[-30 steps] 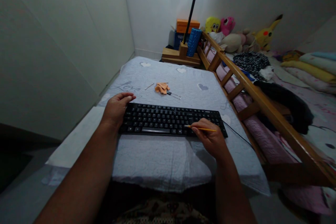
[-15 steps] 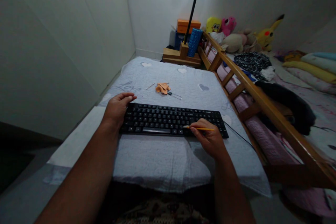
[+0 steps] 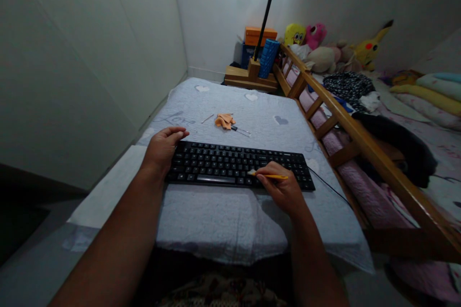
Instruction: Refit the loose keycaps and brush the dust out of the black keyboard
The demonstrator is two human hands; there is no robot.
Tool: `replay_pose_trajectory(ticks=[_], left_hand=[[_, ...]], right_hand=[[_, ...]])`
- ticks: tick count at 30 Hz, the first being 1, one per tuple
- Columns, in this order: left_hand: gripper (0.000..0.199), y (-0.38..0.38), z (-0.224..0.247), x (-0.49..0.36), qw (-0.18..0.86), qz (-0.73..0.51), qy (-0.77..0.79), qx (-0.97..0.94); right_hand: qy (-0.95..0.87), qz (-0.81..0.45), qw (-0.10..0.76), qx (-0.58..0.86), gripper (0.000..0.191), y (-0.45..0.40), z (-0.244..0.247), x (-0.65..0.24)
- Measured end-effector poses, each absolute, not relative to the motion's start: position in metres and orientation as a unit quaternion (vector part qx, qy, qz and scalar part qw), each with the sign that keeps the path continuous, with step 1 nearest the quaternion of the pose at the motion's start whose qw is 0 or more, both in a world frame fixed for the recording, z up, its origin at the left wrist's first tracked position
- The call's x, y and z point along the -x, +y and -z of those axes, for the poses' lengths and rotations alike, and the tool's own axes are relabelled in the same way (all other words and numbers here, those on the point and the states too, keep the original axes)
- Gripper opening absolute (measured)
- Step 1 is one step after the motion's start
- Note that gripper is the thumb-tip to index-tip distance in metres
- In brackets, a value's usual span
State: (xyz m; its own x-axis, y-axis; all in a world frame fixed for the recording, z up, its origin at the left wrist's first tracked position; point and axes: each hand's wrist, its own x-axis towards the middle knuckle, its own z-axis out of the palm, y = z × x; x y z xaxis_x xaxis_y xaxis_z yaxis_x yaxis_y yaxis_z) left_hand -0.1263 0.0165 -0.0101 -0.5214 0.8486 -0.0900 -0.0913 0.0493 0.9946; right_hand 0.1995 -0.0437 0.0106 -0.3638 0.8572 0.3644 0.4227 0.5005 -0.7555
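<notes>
Black keyboard (image 3: pixel 212 163) lying flat across the center of the frame, a slim brush (image 3: pixel 277 176) held low over its keys.
The keyboard is full-size, with pale key markings and a long, shiny space bar (image 3: pixel 216 179) along the near edge; it slants slightly, its right end lower in the frame, and its left end is partly covered. A thin black cable (image 3: pixel 329 186) runs from the right end toward the lower right. The brush, yellow-orange handle, lies nearly level right of center, pale tip pointing left; whether the bristles touch the keys is unclear.
</notes>
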Motion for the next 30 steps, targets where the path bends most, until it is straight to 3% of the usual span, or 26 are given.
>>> replay_pose_trajectory(ticks=[5, 11, 24, 30], left_hand=[[0.020, 0.016, 0.010, 0.126, 0.380, -0.614, 0.619, -0.310], [0.019, 0.016, 0.009, 0.126, 0.386, -0.620, 0.614, -0.299], [0.020, 0.016, 0.009, 0.127, 0.387, -0.620, 0.613, -0.301], [0.020, 0.017, 0.010, 0.128, 0.393, -0.627, 0.605, -0.295]], right_hand=[[-0.774, -0.336, 0.351, 0.407, 0.022, -0.046, -0.017, -0.202], [-0.773, -0.293, 0.389, 0.406, 0.017, -0.043, -0.015, -0.195], [-0.801, -0.391, 0.256, 0.375, 0.020, -0.011, -0.048, -0.181], [-0.801, -0.458, 0.187, 0.337, 0.023, 0.022, -0.042, -0.161]])
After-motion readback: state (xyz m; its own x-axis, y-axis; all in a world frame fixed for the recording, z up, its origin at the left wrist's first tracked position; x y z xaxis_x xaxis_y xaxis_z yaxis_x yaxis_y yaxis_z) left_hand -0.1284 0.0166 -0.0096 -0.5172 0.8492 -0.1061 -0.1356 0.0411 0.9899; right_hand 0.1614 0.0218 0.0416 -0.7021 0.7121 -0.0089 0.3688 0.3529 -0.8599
